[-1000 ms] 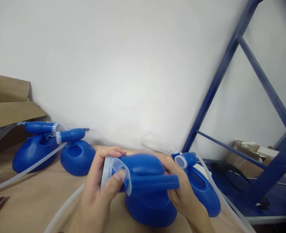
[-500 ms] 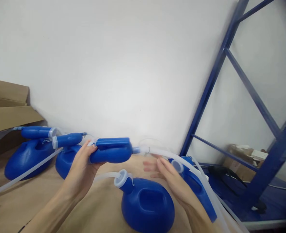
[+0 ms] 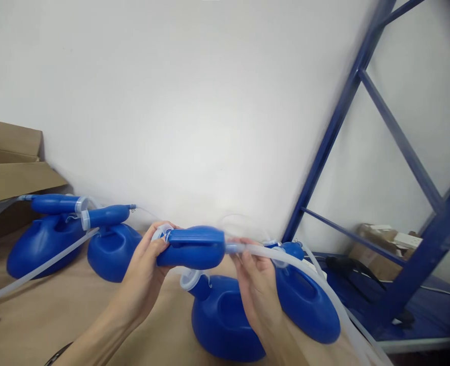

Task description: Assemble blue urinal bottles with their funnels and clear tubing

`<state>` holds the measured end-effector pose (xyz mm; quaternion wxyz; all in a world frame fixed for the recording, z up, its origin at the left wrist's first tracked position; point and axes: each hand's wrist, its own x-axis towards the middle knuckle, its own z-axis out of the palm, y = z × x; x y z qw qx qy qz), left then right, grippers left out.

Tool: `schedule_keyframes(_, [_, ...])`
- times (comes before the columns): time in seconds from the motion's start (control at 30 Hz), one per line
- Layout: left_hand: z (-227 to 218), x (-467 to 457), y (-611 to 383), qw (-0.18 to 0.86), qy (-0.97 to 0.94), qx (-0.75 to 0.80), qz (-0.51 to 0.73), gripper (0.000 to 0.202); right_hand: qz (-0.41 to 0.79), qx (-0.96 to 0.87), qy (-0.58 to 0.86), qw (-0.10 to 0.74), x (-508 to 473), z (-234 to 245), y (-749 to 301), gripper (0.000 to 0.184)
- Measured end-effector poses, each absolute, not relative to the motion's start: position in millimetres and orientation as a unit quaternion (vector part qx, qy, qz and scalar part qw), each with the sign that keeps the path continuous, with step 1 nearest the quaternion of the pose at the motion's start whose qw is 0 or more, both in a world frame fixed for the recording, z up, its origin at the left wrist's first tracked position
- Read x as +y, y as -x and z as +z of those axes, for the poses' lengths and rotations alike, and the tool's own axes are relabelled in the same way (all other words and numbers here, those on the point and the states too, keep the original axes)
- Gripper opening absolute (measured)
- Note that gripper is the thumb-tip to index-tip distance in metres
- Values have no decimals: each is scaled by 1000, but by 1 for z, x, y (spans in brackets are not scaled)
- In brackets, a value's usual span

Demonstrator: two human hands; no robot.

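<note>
A blue plastic urinal handpiece (image 3: 198, 247) with a moulded handle lies sideways in mid-air, its whitish cap end towards the left. My left hand (image 3: 146, 264) is closed around that cap end. At the handpiece's narrow right end, my right hand (image 3: 257, 279) pinches the white hose (image 3: 281, 251) where it meets the nozzle. From there the hose arches right and down. Under both hands stands a blue urinal bottle (image 3: 225, 325) with a whitish neck cap; my right hand and wrist cover part of it. Another blue bottle (image 3: 312, 310) sits just right of my right wrist.
Two more blue bottles (image 3: 43, 249) with handpieces (image 3: 106, 217) resting on top stand at left, a hose crossing in front. An opened cardboard box (image 3: 15, 183) is behind them. A white wall backs the brown surface. A blue metal rack (image 3: 335, 122) rises at right.
My right hand has come up and closed on the hose by the nozzle; it was open and blurred before. The handpiece in my left hand has moved slightly right and down.
</note>
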<state>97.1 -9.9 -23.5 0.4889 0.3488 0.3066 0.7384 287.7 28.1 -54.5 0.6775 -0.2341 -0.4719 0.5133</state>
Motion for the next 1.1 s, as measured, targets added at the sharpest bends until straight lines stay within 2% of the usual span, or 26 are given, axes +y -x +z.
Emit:
schedule_keyframes(0.13, [-27, -11, -101, 515, -352, 299, 722, 19, 524, -492, 235, 655, 25, -54, -285, 33])
schedule_keyframes(0.27, [-27, -10, -102, 526, -332, 312, 718, 20, 517, -510, 254, 639, 28, -60, -288, 44])
schedule_keyframes(0.33, [-27, -9, -101, 525, -328, 322, 716, 22, 504, -501, 264, 653, 30, -63, -289, 47])
schedule_keyframes(0.47, [-27, -7, -99, 519, -339, 324, 715, 23, 474, -441, 278, 709, 37, -67, -288, 38])
schedule_keyframes(0.8, [-26, -10, -96, 510, -368, 322, 708, 23, 406, -479, 295, 720, 35, -63, -297, 35])
schedule_keyframes(1.0, [-25, -10, -99, 513, -341, 332, 715, 23, 390, -457, 326, 730, 37, -63, -297, 58])
schedule_keyframes(1.1, [-24, -8, -99, 511, -331, 338, 718, 24, 416, -452, 325, 719, 38, -63, -294, 57])
